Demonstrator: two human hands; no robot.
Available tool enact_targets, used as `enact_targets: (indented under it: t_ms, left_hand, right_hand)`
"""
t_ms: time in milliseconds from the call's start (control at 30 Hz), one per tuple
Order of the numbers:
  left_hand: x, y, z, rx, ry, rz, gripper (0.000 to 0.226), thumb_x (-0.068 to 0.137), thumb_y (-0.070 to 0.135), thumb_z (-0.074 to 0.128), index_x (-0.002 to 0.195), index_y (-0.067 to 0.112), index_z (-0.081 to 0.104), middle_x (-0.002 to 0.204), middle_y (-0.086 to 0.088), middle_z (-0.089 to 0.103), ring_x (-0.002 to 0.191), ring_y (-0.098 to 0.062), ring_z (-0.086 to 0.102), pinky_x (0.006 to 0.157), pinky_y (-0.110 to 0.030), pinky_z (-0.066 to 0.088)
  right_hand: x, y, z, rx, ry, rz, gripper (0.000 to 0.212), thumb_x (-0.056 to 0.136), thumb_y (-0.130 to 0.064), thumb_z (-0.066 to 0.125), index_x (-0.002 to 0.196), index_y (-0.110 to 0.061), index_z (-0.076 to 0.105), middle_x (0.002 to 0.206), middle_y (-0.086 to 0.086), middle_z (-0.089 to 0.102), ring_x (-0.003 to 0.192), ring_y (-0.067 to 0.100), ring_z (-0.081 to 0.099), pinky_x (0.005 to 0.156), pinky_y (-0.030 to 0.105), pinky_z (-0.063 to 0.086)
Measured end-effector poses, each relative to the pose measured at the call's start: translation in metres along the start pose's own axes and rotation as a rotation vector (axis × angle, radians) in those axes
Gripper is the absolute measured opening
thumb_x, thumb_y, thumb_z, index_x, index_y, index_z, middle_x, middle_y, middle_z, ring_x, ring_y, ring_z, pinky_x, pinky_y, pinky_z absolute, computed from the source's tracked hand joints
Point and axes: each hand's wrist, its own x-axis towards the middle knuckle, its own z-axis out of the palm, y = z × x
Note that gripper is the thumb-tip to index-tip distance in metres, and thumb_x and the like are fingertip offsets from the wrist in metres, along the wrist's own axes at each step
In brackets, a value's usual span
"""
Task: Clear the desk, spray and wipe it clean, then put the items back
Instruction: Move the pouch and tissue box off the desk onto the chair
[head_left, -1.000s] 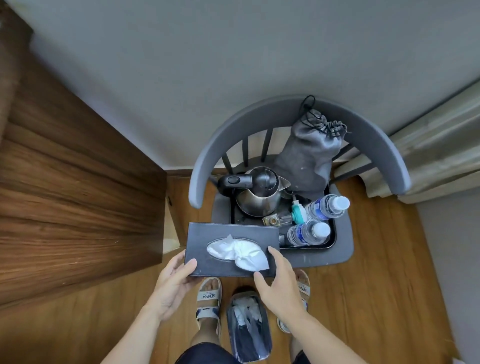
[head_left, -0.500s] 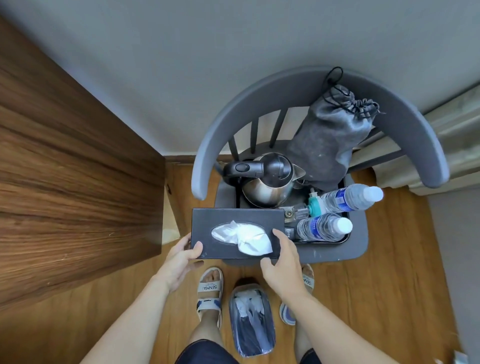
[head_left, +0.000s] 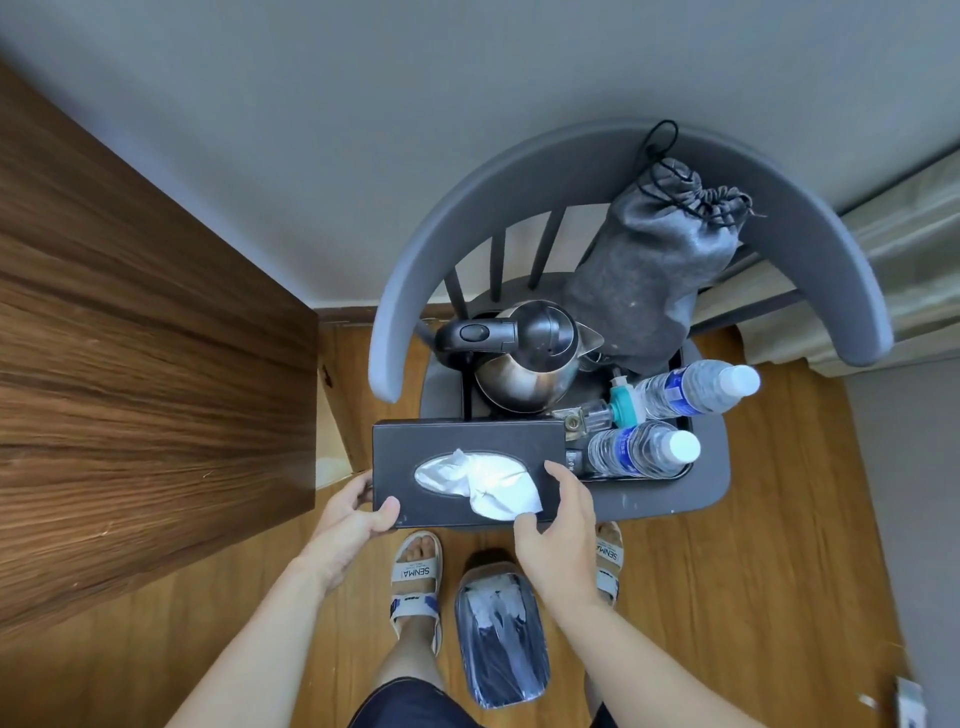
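A black tissue box (head_left: 467, 441) with a white tissue sticking out lies on the front left of the grey chair (head_left: 675, 493) seat. My left hand (head_left: 348, 519) grips its near left corner, thumb on top. My right hand (head_left: 561, 525) holds its near right end, fingers over the top. Behind the box a black tray (head_left: 685, 467) carries a steel kettle (head_left: 524, 364), two water bottles (head_left: 644, 449) (head_left: 696, 387), and a small glass bottle with a teal spray piece (head_left: 621, 408). A grey drawstring bag (head_left: 649, 270) leans on the chair back. The wooden desk (head_left: 130, 364) lies to the left.
A wrapped dark packet (head_left: 501, 634) lies on the wooden floor between my sandalled feet. The grey wall is behind the chair, a curtain (head_left: 909, 249) hangs at right. A small object (head_left: 909, 701) sits on the floor at the lower right edge.
The view has moved closer to the chair. Both hands have tightened on the tissue box ends; my left thumb now rests on its top. The box stays on the seat's front.
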Motion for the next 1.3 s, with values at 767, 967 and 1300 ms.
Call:
enact_targets:
  t_ms: [767,967,1300]
  left_hand:
    - [0.031,0.048,0.006,0.14,-0.159,0.024,0.049,0.098,0.014,0.072,0.145,0.02,0.057,0.137,-0.006,0.066,0.125,-0.027,0.064,0.105,-0.042,0.056]
    - [0.038,0.063,0.029,0.168,-0.097,0.146,0.059,0.097,0.026,0.075,0.151,0.021,0.05,0.144,0.003,0.058,0.133,-0.018,0.055,0.104,-0.034,0.053]
    - [0.019,0.035,0.041,-0.066,0.0,0.18,0.087,0.067,0.055,0.091,0.143,0.041,0.051,0.151,0.008,0.055,0.141,-0.016,0.051,0.12,-0.049,0.043]
  right_hand:
    - [-0.043,0.02,0.014,0.225,0.138,0.13,0.064,0.083,-0.003,0.065,0.118,-0.052,0.044,0.125,-0.024,0.038,0.108,0.021,0.063,0.09,0.035,0.057]
    - [-0.02,0.022,0.011,0.315,0.217,0.232,0.055,0.086,0.003,0.066,0.133,-0.022,0.051,0.134,0.001,0.047,0.104,-0.008,0.054,0.076,0.008,0.046]
    - [-0.018,0.026,0.022,0.322,0.234,0.286,0.048,0.087,0.005,0.066,0.125,-0.02,0.049,0.131,0.005,0.049,0.105,0.004,0.052,0.077,0.007,0.04]
